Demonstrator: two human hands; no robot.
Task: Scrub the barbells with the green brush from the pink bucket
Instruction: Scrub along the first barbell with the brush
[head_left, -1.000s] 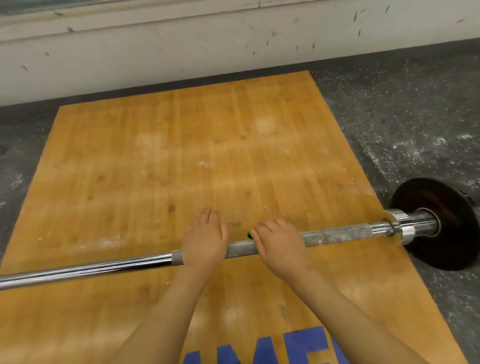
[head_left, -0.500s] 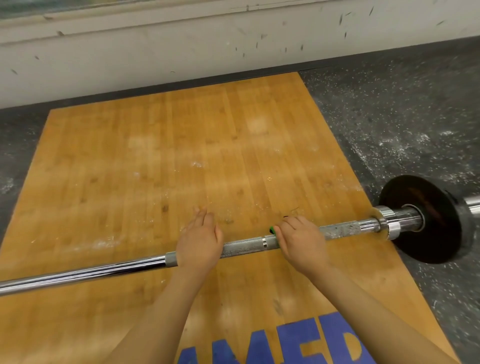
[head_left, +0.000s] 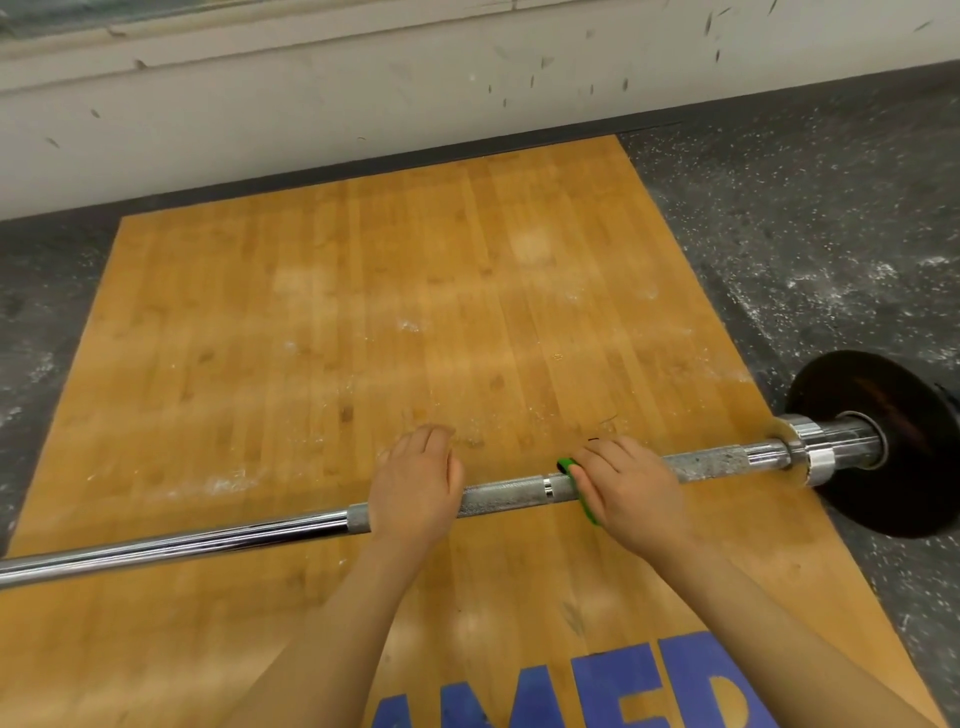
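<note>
- The long steel barbell shaft (head_left: 509, 491) is lying across the honey-coloured wooden lifting platform (head_left: 363, 322); it is being steadied by the left hand (head_left: 415, 488), whose fingers are draped over the top of the knurled section. Whether they are curled fully under it cannot be told.
- The small green plastic brush (head_left: 582, 493) is being gripped by the right hand (head_left: 631, 491) and pressed onto the shaft; only its green edge is showing on the side of the grip facing the left hand.
- The pink bucket is not being shown anywhere.
- Risk, judged: the bar is being held from above only, so a hard stroke could be rolling it away from the body, the round black weight plate (head_left: 878, 452) beyond the brush grip acting as a wheel.
- Risk, judged: the brush is being held short, so knuckles could be scraped on the knurling if it slips round the shaft.
- Risk, judged: chalky crust is being left on the stretch between the brush grip and the chrome collar (head_left: 810, 452) if strokes are kept too short.
- White dust is being scattered over the platform and the speckled dark rubber floor (head_left: 810, 234); footing could be affected.
</note>
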